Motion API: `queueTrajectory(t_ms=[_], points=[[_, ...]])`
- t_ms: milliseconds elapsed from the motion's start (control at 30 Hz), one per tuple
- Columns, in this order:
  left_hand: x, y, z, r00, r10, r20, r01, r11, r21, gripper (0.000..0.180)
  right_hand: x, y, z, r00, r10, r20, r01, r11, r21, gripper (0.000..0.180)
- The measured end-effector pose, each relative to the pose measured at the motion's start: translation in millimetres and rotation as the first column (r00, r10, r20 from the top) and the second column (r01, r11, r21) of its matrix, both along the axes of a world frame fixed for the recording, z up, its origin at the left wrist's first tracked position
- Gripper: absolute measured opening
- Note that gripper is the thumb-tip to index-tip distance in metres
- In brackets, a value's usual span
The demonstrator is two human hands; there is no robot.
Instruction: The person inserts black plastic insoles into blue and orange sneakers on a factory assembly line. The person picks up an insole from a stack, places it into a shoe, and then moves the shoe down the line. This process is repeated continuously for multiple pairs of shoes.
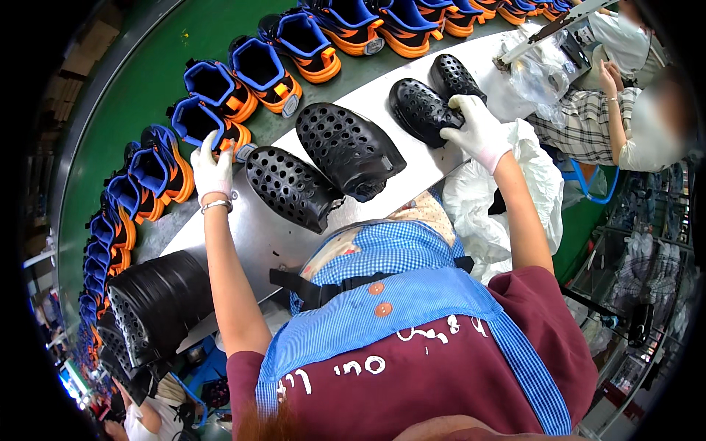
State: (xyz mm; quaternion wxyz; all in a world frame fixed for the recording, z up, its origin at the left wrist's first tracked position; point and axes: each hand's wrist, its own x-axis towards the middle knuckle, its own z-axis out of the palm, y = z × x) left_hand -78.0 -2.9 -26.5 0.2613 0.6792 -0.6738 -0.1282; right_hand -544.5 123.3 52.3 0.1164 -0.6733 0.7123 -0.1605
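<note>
My left hand (pixel 212 170), in a white glove, reaches to the heel of a blue-lined black and orange sneaker (pixel 193 121). Its fingers are apart and overlap the sneaker's near edge; whether they touch it is unclear. On the right, my gloved right hand (pixel 482 134) has thumb and fingers closed on the near end of a black perforated shoe insert (pixel 418 110). Another such insert (pixel 452 73) lies just beyond it. Between my hands, two larger stacks of nested black inserts, one (pixel 342 143) and a second (pixel 287 184), rest on the pale metal table (pixel 257 228).
A curved row of similar sneakers (pixel 294 40) runs along the green conveyor (pixel 158 55). More stacked black inserts (pixel 162 305) are at the table's left end. A white plastic bag (pixel 515 198) hangs by my right arm. Co-workers (pixel 632 117) sit at the far right.
</note>
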Motion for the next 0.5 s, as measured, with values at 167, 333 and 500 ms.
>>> queueTrajectory(t_ms=[167,333,500], points=[[0,2,-2,0.999,0.043,-0.002,-0.043,0.998,0.046,0.048,-5,-3,5,0.992,0.123,0.001,-0.122,0.991,0.055,0.048],[-1,2,2,0.999,0.031,-0.012,-0.030,0.998,0.046,0.048,-14,-2,7,0.985,0.167,-0.038,-0.164,0.983,0.082,0.046],[10,4,4,1.000,-0.002,0.025,0.002,1.000,0.012,0.054,-8,-1,29,0.979,0.196,0.062,-0.201,0.976,0.080,0.040]])
